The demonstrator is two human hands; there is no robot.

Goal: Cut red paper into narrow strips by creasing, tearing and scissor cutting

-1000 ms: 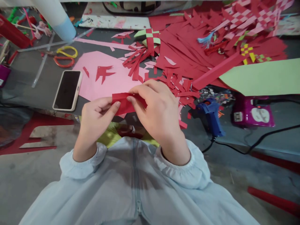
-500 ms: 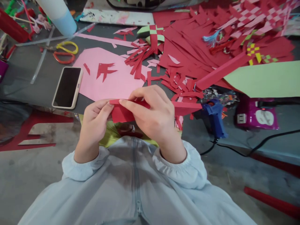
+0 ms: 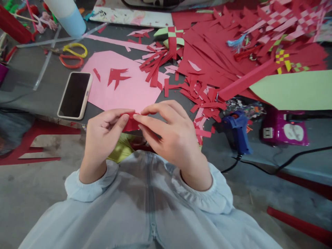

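Observation:
Between both hands, at the table's front edge, is a piece of red paper (image 3: 131,125), mostly covered by my fingers. My left hand (image 3: 105,135) pinches its left side with thumb and forefinger. My right hand (image 3: 172,133) presses thumb and fingertips together at the paper's upper right edge. Just beyond the hands lies a sheet of pink paper (image 3: 124,95), with a small red fish-shaped cutout (image 3: 116,76) on it. A heap of red and pink paper scraps (image 3: 199,90) lies past my right hand.
A phone (image 3: 75,95) and scissors (image 3: 74,55) lie at left, with a white-and-blue bottle (image 3: 67,19) behind. At right are a blue glue gun (image 3: 237,131), its black cord (image 3: 293,160), a purple box (image 3: 284,128) and green paper (image 3: 295,90). Red sheets (image 3: 207,48) cover the back.
The long red paper that stuck out right of my right hand no longer shows there; only a small part shows between the hands. My fingertips have come closer together.

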